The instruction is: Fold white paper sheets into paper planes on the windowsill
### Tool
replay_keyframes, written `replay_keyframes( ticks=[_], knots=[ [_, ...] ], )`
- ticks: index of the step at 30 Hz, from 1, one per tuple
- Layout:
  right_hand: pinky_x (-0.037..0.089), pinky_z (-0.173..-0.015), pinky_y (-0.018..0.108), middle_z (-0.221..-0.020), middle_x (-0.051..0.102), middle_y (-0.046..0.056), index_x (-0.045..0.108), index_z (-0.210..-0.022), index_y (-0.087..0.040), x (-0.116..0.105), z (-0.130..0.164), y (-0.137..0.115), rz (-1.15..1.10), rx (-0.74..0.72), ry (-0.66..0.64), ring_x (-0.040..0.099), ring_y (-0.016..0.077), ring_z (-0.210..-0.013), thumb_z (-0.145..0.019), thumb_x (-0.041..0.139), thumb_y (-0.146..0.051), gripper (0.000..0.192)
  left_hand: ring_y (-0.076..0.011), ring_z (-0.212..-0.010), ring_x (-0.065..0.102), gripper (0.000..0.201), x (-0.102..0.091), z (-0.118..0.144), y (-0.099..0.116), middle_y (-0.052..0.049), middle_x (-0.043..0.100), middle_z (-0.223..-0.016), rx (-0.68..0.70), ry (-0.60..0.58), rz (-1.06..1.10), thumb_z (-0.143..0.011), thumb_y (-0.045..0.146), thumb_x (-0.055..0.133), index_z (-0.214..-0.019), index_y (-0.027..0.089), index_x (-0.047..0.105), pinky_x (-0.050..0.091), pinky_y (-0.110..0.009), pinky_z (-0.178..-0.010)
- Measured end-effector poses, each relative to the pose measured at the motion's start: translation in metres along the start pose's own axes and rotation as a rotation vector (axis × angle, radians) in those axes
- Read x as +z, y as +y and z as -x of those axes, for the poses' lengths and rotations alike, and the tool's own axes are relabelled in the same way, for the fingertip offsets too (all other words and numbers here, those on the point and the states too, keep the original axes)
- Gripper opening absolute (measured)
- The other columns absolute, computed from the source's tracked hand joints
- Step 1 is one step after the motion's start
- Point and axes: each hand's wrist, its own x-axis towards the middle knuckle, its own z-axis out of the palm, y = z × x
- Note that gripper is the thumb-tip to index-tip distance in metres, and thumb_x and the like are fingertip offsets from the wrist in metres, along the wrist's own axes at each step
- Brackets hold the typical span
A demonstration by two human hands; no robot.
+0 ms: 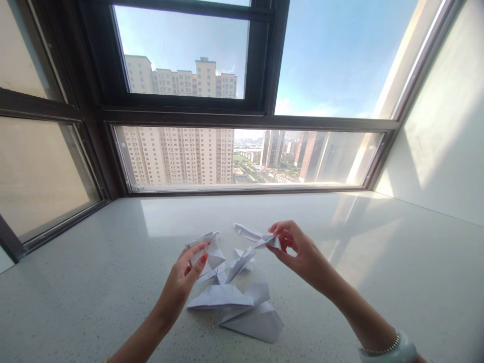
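Observation:
My right hand (298,247) pinches the end of a white folded paper piece (260,243), whose long narrow part slants down to the left. My left hand (189,267) has its thumb and fingers closed on another folded paper piece (215,254), partly hidden behind the fingers. Between the hands lies a small folded paper shape (247,262). Nearer to me, a pointed paper fold (219,296) lies beside and partly over a wider folded sheet (259,322), both below my hands.
All this rests on a pale speckled sill (94,292). A dark window frame (189,120) borders its far side and left, and a white wall (446,126) stands at the right. Tall buildings (181,156) show outside the glass.

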Motion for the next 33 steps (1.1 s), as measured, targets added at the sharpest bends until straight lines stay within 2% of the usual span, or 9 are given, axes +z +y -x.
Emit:
replay_keyframes(
  ticks=[3,7,12,16,20,22,25,30,33],
  knots=[
    [0.047,-0.076,0.033,-0.101,0.054,0.008,0.038,-0.085,-0.023,0.019,0.001,-0.01,-0.102,-0.257,0.115,0.055,0.0165,-0.091,-0.078,0.048,-0.015,0.015,-0.0277,-0.1,0.053,0.051,0.001,0.001,0.001,-0.011,0.045,-0.126,-0.057,-0.05,0.124,-0.07,0.049,0.055,-0.111,0.019,0.055,0.051,-0.036,-0.073],
    [0.045,-0.082,0.037,-0.108,0.053,0.009,0.037,-0.085,-0.025,0.045,0.01,-0.007,-0.192,-0.363,0.144,0.049,0.0186,-0.106,-0.078,0.044,-0.006,0.021,-0.0282,-0.099,0.054,0.057,0.006,0.007,0.008,-0.012,0.04,-0.13,-0.12,-0.138,0.287,-0.07,0.049,0.055,-0.118,0.018,0.047,0.052,-0.037,-0.073],
    [0.042,-0.087,0.037,-0.116,0.049,0.009,0.041,-0.093,-0.025,0.065,0.023,-0.004,-0.182,-0.376,-0.029,0.046,0.0179,-0.111,-0.074,0.039,0.001,0.032,-0.0221,-0.084,0.061,0.067,0.012,0.01,0.009,-0.013,0.057,-0.112,-0.136,-0.146,0.368,-0.066,0.032,0.067,-0.124,0.018,0.037,0.051,-0.029,-0.067],
    [0.041,-0.088,0.038,-0.123,0.044,0.008,0.041,-0.11,-0.026,0.068,0.025,-0.007,-0.382,-0.218,-0.036,0.046,0.0195,-0.11,-0.071,0.038,-0.001,0.046,-0.0182,-0.081,0.061,0.066,0.009,0.005,0.006,-0.009,0.06,-0.108,-0.021,-0.038,0.323,-0.062,0.025,0.07,-0.12,0.017,0.041,0.049,-0.023,-0.066],
    [0.045,-0.081,0.039,-0.113,0.053,0.009,0.047,-0.109,-0.024,0.066,0.017,-0.009,-0.715,0.083,0.01,0.055,0.0207,-0.097,-0.079,0.039,-0.019,0.031,-0.019,-0.081,0.061,0.064,0.006,0.004,0.008,-0.008,0.059,-0.109,0.004,0.031,0.198,-0.061,0.024,0.07,-0.118,0.019,0.043,0.05,-0.026,-0.068],
    [0.046,-0.079,0.038,-0.102,0.059,0.009,0.051,-0.105,-0.021,0.066,0.013,-0.009,-0.732,0.238,-0.005,0.057,0.0208,-0.091,-0.082,0.042,-0.033,0.027,-0.0196,-0.083,0.061,0.062,0.007,0.005,0.01,-0.009,0.057,-0.114,0.018,0.055,0.162,-0.061,0.024,0.069,-0.117,0.02,0.044,0.051,-0.027,-0.07],
    [0.045,-0.077,0.035,-0.096,0.061,0.007,0.054,-0.102,-0.02,0.068,0.01,-0.006,-0.668,0.378,-0.05,0.057,0.0202,-0.089,-0.075,0.053,-0.044,0.037,-0.0205,-0.085,0.061,0.061,0.01,0.008,0.011,-0.009,0.054,-0.117,0.041,0.072,0.156,-0.06,0.025,0.069,-0.116,0.021,0.045,0.051,-0.029,-0.071],
    [0.044,-0.06,0.026,-0.069,0.061,0.002,0.062,-0.077,-0.015,0.073,0.012,-0.003,-0.739,0.44,-0.235,0.056,0.0134,-0.065,-0.068,0.061,-0.046,0.032,-0.0217,-0.083,0.061,0.065,0.012,0.011,0.011,-0.009,0.062,-0.103,-0.008,-0.028,0.231,-0.061,0.025,0.07,-0.119,0.019,0.041,0.051,-0.029,-0.068],
    [0.041,-0.056,0.024,-0.063,0.059,0.001,0.062,-0.067,-0.013,0.072,0.013,-0.007,-0.858,0.464,-0.267,0.051,0.0105,-0.057,-0.069,0.062,-0.044,0.031,-0.0225,-0.086,0.06,0.063,0.01,0.011,0.015,-0.009,0.063,-0.102,-0.038,-0.122,0.366,-0.064,0.025,0.068,-0.121,0.018,0.041,0.05,-0.027,-0.067]
  ],
)
